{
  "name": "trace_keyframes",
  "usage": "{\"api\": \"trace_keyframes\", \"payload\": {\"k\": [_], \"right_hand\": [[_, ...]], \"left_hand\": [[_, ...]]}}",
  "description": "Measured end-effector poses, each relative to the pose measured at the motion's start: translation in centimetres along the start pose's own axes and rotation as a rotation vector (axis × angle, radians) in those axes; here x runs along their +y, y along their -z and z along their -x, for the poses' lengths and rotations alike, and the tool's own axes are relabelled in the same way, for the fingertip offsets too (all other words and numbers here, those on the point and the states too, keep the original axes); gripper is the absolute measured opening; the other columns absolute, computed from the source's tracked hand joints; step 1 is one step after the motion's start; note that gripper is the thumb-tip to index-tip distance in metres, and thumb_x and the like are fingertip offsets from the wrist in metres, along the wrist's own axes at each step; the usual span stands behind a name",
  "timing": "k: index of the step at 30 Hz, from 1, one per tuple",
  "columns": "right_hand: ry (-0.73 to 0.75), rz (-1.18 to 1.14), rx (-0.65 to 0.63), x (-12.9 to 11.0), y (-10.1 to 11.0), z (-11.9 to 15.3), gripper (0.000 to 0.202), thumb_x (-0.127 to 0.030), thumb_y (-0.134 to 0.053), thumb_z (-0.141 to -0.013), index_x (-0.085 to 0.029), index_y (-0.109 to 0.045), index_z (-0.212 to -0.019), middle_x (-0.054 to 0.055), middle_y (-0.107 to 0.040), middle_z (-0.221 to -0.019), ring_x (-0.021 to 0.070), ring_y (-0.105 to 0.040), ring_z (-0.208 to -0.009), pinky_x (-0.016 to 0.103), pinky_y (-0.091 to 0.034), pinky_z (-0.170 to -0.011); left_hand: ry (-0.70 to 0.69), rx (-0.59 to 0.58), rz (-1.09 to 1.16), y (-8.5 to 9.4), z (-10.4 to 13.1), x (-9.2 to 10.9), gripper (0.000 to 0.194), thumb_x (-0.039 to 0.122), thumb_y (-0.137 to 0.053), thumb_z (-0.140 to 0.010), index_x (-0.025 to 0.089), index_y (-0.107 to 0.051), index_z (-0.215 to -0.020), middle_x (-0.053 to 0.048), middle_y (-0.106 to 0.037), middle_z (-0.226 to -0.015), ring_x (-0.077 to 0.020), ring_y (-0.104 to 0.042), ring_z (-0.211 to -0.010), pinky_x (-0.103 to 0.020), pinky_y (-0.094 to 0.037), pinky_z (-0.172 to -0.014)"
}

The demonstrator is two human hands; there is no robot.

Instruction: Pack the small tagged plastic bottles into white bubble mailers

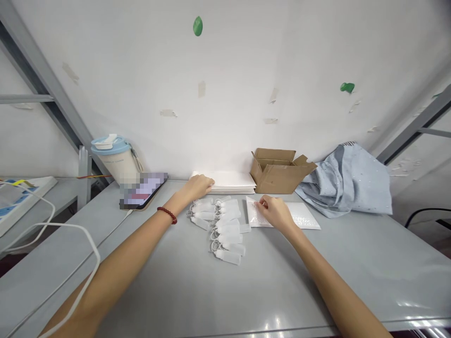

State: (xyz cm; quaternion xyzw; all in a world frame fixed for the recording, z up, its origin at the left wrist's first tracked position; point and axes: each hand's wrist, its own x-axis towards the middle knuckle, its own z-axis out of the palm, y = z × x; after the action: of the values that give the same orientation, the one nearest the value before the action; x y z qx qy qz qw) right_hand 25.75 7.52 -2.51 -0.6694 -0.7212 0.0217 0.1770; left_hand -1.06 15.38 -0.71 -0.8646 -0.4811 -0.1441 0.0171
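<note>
My left hand [202, 184], a red bead bracelet at its wrist, has its fingers curled over the left end of a stack of white flat envelopes [234, 183]. Its thumb is hidden. At the upper left part of a white bubble mailer [305, 215], my right hand [276, 211] closes thumb and fingers in a pinch. The mailer lies flat on the grey table [197, 295]. Between my hands, several small translucent white bottles [227, 225] with looped cords lie in a loose cluster. They are just in front of the stack, and neither hand touches them.
An open cardboard box [278, 178] stands behind the mailer, with light blue fabric [347, 183] heaped to its right. At left are a phone [146, 190] on a white cable [109, 234] and a lidded cup [118, 159]. A white wall [232, 126] closes off the back.
</note>
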Motion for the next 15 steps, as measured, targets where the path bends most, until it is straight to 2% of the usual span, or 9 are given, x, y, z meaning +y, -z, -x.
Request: {"api": "trace_keyframes", "payload": {"k": [4, 10, 15], "right_hand": [[0.003, -0.003, 0.014, 0.0, -0.1, 0.0, 0.022, -0.031, -0.048, -0.084, -0.02, -0.059, -0.068, 0.002, -0.061, -0.059, 0.0158, -0.054, -0.055, 0.024, -0.026, -0.048], [0.034, -0.013, 0.059, 0.3, -0.3, 0.0, 0.022, -0.03, -0.049, -0.084, -0.019, -0.058, -0.066, 0.003, -0.062, -0.06, 0.0164, -0.055, -0.054, 0.025, -0.027, -0.048], [0.105, -0.045, 0.184, 0.2, -0.2, 0.2, 0.017, -0.029, -0.047, -0.086, -0.018, -0.059, -0.085, 0.006, -0.065, -0.075, 0.0189, -0.058, -0.062, 0.027, -0.035, -0.054]], "left_hand": [[-0.013, -0.046, -0.146, 0.3, -0.3, 0.4, 0.022, 0.006, -0.045, -0.078, 0.015, -0.065, -0.079, -0.012, -0.069, -0.079, -0.0242, -0.065, -0.078, -0.031, -0.044, -0.069], [-0.029, -0.024, -0.268, 0.9, -0.1, 0.6, 0.025, 0.0, -0.041, -0.08, 0.01, -0.063, -0.077, -0.017, -0.068, -0.079, -0.026, -0.065, -0.08, -0.034, -0.045, -0.071], [-0.083, 0.05, -0.298, 1.8, 2.0, 0.6, 0.025, 0.002, -0.04, -0.084, 0.009, -0.062, -0.092, -0.017, -0.067, -0.094, -0.0263, -0.063, -0.092, -0.037, -0.048, -0.078]]}}
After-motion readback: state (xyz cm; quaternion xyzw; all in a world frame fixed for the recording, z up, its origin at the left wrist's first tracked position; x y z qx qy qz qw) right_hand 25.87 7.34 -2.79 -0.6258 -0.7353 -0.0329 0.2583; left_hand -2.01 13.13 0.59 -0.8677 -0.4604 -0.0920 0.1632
